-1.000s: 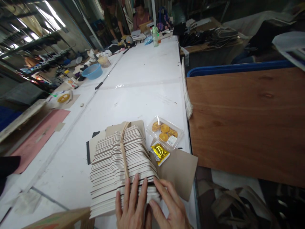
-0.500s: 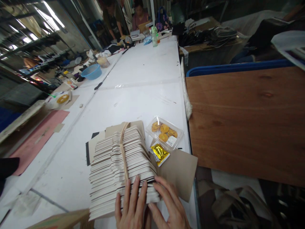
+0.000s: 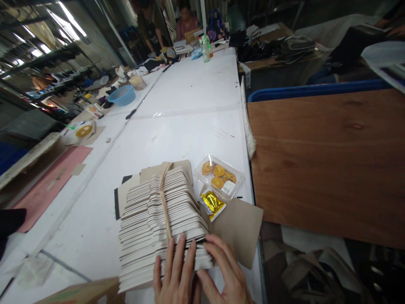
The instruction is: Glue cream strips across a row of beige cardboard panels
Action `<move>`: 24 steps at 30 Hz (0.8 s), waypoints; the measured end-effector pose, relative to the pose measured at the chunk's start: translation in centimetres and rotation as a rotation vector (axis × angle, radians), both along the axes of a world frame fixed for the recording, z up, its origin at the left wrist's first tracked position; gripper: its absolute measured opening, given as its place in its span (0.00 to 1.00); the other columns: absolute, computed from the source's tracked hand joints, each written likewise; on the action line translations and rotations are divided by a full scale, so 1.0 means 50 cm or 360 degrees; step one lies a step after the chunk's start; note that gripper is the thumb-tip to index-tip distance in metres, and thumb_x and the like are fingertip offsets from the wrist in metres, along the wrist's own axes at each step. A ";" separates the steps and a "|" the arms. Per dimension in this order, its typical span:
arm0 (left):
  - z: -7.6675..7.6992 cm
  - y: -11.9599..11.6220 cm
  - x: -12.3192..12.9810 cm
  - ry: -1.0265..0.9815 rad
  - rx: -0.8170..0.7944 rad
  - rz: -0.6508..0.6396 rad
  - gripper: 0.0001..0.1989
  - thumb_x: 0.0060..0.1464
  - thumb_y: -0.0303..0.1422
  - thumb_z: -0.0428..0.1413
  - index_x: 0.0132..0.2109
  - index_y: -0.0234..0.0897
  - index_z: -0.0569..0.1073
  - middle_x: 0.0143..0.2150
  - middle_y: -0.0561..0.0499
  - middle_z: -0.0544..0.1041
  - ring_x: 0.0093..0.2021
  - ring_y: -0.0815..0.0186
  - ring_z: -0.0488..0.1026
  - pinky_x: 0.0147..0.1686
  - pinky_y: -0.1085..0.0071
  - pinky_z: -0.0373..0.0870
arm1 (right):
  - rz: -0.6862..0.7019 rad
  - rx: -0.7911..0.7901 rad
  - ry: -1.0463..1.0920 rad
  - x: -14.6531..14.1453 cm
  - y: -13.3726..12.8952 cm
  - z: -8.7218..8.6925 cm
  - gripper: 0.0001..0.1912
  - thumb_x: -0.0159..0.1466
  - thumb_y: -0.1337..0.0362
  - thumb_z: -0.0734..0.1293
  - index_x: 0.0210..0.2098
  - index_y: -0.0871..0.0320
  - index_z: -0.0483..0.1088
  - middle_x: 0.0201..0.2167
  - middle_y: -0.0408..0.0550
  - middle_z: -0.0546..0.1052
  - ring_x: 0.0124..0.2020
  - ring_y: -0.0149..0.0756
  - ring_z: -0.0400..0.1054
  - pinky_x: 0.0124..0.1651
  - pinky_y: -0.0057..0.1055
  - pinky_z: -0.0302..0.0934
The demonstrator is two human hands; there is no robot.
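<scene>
My left hand [image 3: 176,274] lies outstretched, fingers parted, on the near part of a stack of pale card sheets [image 3: 142,228], crossed by a beige band [image 3: 163,204], on the white tabletop [image 3: 190,133]. My right hand [image 3: 228,270] curves loosely at the stack's right edge, thumb apart from fingers; whether it pinches any sheet I cannot tell.

Open room is left across the white desk [image 3: 190,93] beyond the banded stack [image 3: 147,230]. The stack's far right is obstructed by 1 cookie box [image 3: 219,176] and 1 gold packet [image 3: 213,204], its near left by 1 carton [image 3: 84,292].
</scene>
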State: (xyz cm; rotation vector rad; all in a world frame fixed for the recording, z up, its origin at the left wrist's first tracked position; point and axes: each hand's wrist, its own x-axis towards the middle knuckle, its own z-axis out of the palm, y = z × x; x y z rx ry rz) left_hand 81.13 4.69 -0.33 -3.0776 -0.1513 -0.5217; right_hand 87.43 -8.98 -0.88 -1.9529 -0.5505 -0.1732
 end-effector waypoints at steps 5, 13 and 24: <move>-0.003 -0.001 -0.001 -0.0013 0.0002 0.0007 0.28 0.50 0.41 0.50 0.59 0.47 0.61 0.57 0.47 0.69 0.65 0.69 0.46 0.63 0.60 0.33 | 0.0001 0.0052 0.0076 0.011 0.001 0.010 0.13 0.62 0.58 0.61 0.43 0.57 0.65 0.45 0.54 0.72 0.46 0.39 0.68 0.46 0.30 0.67; -0.004 -0.003 0.002 -0.0032 0.0006 0.0016 0.28 0.49 0.40 0.51 0.59 0.48 0.60 0.57 0.48 0.68 0.65 0.69 0.47 0.63 0.61 0.32 | -0.0019 0.0008 0.0004 0.009 -0.001 0.006 0.14 0.60 0.61 0.63 0.45 0.57 0.65 0.44 0.54 0.72 0.46 0.40 0.68 0.45 0.32 0.67; -0.003 -0.003 0.001 -0.0012 0.0038 0.0006 0.29 0.50 0.39 0.50 0.60 0.47 0.59 0.57 0.49 0.68 0.65 0.65 0.48 0.63 0.59 0.32 | -0.0065 -0.0016 -0.0087 0.009 0.002 0.010 0.14 0.61 0.60 0.63 0.46 0.57 0.66 0.42 0.54 0.74 0.43 0.40 0.70 0.43 0.32 0.68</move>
